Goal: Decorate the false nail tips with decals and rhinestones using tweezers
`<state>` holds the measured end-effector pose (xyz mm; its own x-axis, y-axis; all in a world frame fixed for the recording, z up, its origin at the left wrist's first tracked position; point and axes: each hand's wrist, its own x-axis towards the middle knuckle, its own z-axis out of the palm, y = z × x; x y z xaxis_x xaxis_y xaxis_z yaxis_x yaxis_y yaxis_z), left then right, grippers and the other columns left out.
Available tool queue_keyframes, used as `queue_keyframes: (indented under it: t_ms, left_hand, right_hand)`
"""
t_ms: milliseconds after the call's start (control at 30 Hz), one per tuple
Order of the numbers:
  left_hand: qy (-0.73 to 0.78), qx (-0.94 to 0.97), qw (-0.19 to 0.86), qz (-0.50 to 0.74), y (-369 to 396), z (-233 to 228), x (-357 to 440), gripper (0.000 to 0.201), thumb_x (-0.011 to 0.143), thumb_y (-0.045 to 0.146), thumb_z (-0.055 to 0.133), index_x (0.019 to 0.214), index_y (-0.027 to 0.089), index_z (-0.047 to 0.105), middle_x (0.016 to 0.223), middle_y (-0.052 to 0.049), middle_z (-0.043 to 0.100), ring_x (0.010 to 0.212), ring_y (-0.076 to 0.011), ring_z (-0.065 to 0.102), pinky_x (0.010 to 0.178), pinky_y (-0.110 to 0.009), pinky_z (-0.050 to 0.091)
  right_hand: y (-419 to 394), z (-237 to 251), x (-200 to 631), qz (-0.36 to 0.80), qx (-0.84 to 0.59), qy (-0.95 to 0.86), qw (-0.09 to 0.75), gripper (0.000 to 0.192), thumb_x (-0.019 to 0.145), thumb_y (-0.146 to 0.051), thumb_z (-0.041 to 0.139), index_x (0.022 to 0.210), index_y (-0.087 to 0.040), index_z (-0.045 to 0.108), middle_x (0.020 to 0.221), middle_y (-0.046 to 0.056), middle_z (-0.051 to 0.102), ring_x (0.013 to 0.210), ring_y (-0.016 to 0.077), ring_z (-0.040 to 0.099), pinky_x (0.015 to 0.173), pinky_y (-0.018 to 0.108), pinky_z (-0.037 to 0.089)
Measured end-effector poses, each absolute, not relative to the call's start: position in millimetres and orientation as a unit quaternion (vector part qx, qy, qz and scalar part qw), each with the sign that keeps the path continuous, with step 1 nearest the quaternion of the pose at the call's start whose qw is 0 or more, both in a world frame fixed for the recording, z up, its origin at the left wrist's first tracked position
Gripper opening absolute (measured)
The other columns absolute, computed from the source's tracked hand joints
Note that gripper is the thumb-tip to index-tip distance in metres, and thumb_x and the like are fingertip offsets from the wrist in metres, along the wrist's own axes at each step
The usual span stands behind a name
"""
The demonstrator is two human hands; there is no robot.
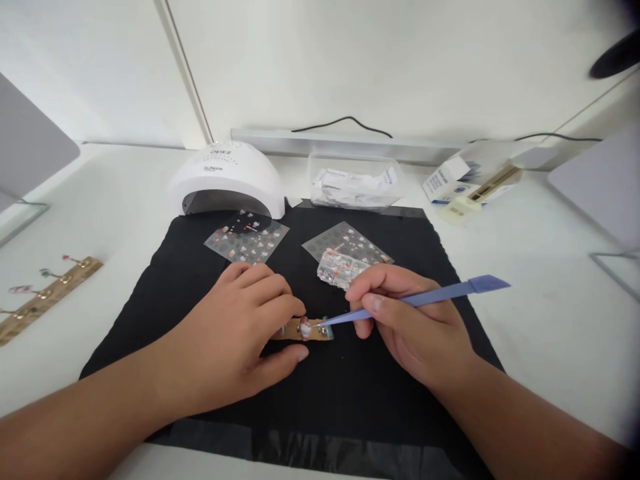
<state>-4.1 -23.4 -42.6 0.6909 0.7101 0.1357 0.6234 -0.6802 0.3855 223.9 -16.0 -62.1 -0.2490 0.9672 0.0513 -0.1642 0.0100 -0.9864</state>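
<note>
My left hand (245,327) is closed around the left part of a narrow wooden strip (290,329) on the black mat, fingers above and thumb below. Small decorated nail tips stand on the strip; the middle nail tip (305,329) is reddish with a white figure. In my right hand (415,320) are slim blue-purple tweezers (425,297), pinched between thumb and fingers. Their fine point reaches the middle nail tip and seems to touch it. Just behind that hand lies a clear compartment case (340,268) with small decorations. The strip's left end is hidden under my left hand.
Two clear sticker sheets (265,240) (345,239) lie on the black mat (310,407). Behind stand a white nail lamp (227,177), a clear plastic box (355,180) with packets and a small white carton (445,180). Another wooden strip with nail tips (55,293) rests at left.
</note>
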Motion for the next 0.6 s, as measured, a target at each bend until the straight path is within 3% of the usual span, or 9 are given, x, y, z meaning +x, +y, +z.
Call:
queue_keyframes:
  t_ms: [600]
  left_hand:
    - [0.365,0.906,0.158,0.145,-22.8,-45.9,-2.5,0.01,0.092,0.026,0.061,0.101,0.022,0.063,0.096,0.0,0.065,0.093,-0.0207,0.055,0.085,-0.041,0.034]
  right_hand:
    - [-13.5,-65.2,224.1,0.603,-0.378,-0.51,0.484,0.014,0.078,-0.014,0.065,0.075,-0.022,0.076,0.051,-0.003,0.062,0.047,0.0082,0.056,0.046,0.02,0.04]
